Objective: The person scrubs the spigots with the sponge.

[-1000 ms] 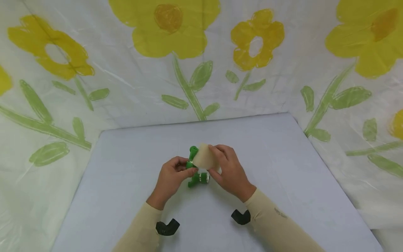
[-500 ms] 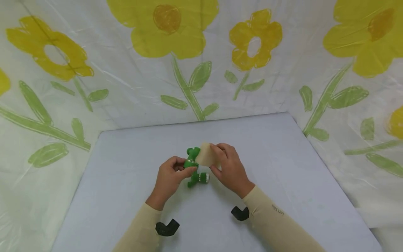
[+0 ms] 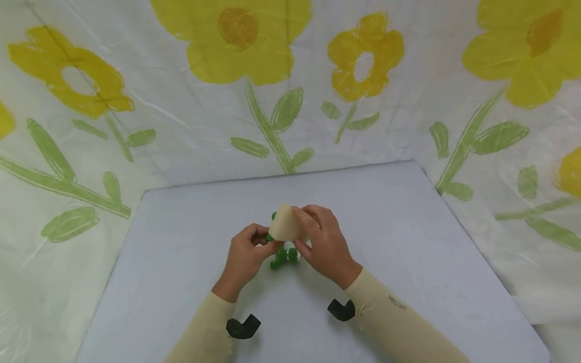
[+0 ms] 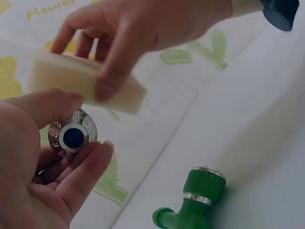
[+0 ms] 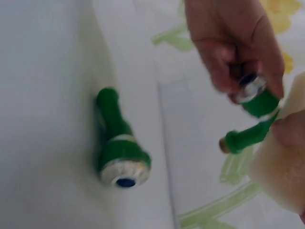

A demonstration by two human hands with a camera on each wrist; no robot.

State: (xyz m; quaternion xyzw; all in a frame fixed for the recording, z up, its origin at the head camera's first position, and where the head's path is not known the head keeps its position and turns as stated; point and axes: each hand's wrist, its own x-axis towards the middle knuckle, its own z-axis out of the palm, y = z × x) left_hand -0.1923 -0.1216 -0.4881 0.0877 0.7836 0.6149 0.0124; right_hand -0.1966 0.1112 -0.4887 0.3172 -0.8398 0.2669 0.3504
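My left hand (image 3: pixel 243 258) grips a green tap-like fitting (image 5: pixel 261 104) by its collar, above the table. Its silver ring end, with a dark blue centre, shows between thumb and fingers in the left wrist view. My right hand (image 3: pixel 327 247) holds a cream sponge (image 3: pixel 283 225) between thumb and fingers, up against the fitting's green body. In the head view the sponge hides most of that fitting. A second green fitting (image 4: pixel 198 202), of the same look with silver bands, lies on the table just below both hands.
The pale table (image 3: pixel 390 212) runs back to a white sheet (image 3: pixel 190 126) painted with yellow flowers, which also hangs at both sides. Black curved pieces (image 3: pixel 243 326) sit at both sleeved forearms.
The sponge has shifted left over the held fitting, covering more of it, after a small move right half a second ago. The second fitting stays on the table.
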